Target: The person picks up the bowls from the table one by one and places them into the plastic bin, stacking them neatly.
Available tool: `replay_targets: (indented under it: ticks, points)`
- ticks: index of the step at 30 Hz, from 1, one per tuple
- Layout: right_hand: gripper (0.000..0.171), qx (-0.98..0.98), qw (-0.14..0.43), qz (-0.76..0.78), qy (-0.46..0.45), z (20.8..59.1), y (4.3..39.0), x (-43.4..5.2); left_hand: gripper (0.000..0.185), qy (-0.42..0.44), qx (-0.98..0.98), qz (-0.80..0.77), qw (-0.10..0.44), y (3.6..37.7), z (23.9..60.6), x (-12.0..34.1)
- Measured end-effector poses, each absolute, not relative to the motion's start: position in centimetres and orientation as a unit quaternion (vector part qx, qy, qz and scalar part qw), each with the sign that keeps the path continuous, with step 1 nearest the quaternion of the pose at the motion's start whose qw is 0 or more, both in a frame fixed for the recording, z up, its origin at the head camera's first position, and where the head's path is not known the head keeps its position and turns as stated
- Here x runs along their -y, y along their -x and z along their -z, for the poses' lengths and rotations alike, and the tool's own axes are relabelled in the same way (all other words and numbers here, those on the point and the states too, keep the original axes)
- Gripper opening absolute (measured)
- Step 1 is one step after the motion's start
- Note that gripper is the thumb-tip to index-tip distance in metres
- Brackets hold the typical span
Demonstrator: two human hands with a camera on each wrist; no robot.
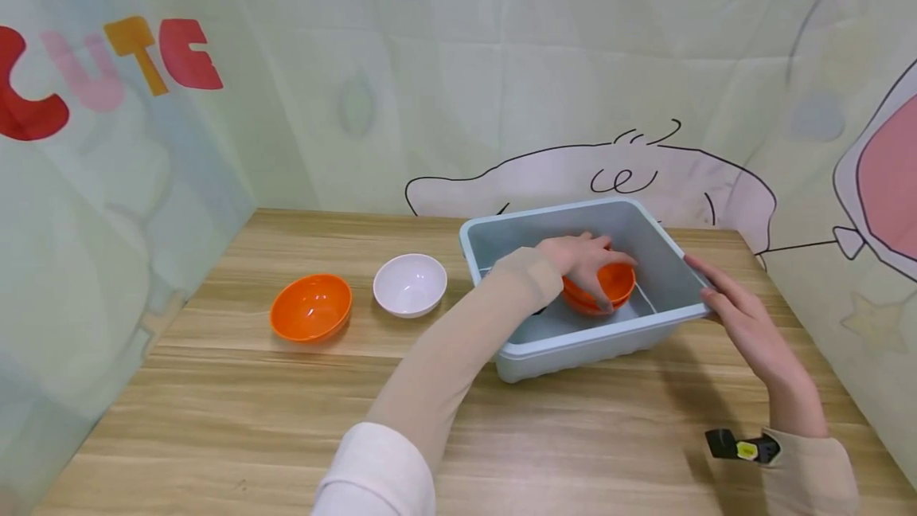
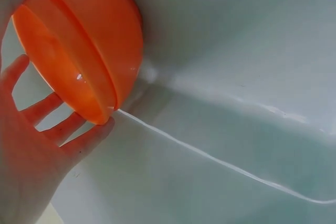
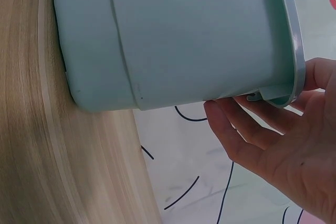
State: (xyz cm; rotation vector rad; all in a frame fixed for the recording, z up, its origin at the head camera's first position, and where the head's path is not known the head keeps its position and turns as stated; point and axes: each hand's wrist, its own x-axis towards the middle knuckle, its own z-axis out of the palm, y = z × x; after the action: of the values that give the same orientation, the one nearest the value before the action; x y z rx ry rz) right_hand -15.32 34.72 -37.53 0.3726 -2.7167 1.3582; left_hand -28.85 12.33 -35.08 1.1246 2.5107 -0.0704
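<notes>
A pale blue plastic bin (image 1: 587, 338) stands on the wooden table at a slight angle. Inside it, two nested orange bowls (image 1: 618, 281) sit near the right side. My left hand (image 1: 582, 257) reaches over the bin's front and holds the stacked bowls. In the left wrist view the bowls (image 2: 113, 35) lie tilted, with the fingers (image 2: 84, 142) spread along the rim and the thumb at its upper edge. My right hand (image 1: 748, 325) grips the bin's rim at the right corner. The right wrist view shows its fingers (image 3: 231, 135) under the rim, against the outer wall.
To the left on the table (image 1: 286, 420) stand a separate orange bowl (image 1: 311, 309) and a white bowl (image 1: 410, 287). My left sleeve hides part of the bin's inside, where a small dark thing barely shows. A printed cloth (image 1: 444, 86) hangs behind the table.
</notes>
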Motion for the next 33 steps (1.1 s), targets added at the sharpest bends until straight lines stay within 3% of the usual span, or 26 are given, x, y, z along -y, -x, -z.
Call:
replay_targets:
  ticks: [33]
  points:
    - [0.047, 0.889, 0.032, -0.441, -0.114, 37.42, 15.33, -34.80, 0.080, -0.394, -0.895, 0.004, 0.210, 29.02, 34.92, -12.10]
